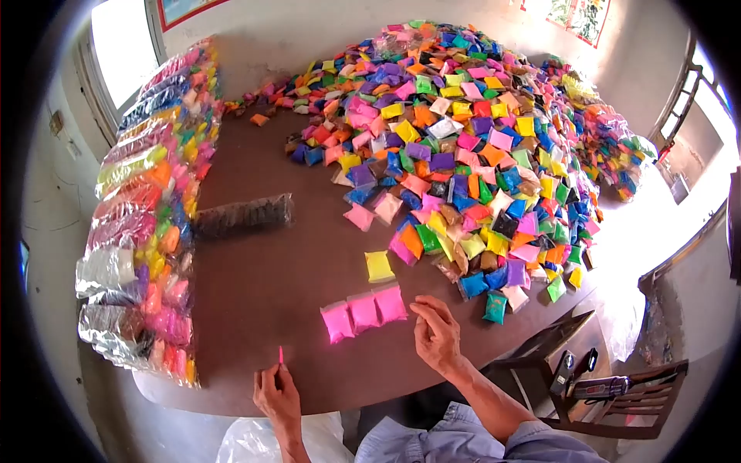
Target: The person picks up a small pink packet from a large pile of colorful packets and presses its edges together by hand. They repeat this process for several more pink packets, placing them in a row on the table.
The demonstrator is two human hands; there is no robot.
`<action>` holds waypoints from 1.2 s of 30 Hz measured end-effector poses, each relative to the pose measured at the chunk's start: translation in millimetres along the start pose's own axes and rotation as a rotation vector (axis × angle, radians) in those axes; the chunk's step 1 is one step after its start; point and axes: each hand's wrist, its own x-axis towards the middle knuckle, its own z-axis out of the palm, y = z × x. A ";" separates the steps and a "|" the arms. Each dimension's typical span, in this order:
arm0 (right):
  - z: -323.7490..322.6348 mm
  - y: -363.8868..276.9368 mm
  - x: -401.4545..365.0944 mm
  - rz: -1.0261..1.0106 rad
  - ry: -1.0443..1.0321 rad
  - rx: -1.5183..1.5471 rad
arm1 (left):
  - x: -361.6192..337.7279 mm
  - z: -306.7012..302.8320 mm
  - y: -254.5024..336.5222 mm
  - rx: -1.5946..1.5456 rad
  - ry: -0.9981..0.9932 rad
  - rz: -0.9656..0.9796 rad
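Observation:
My left hand (278,393) is at the table's front edge, its thumb and finger pinched on what looks like a small pink packet (281,355) seen edge-on as a thin sliver. Three bright pink packets lie side by side in a slanting row: a left one (336,322), a middle one (363,312) and a right one (390,302). Just right of that row hovers my right hand (438,333), fingers loosely bent and nothing visible in them. Behind the row lies a single yellow packet (379,266).
A large heap of mixed coloured packets (463,154) covers the table's back and right. Long clear bags of packets (127,204) are stacked along the left. One dark filled bag (245,214) lies on the brown table (247,293). A wooden chair (625,409) holding dark devices stands at right.

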 end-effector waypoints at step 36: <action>63.3 59.7 103.6 0.106 -0.077 0.356 | 307.1 195.1 129.3 -0.211 -0.320 0.364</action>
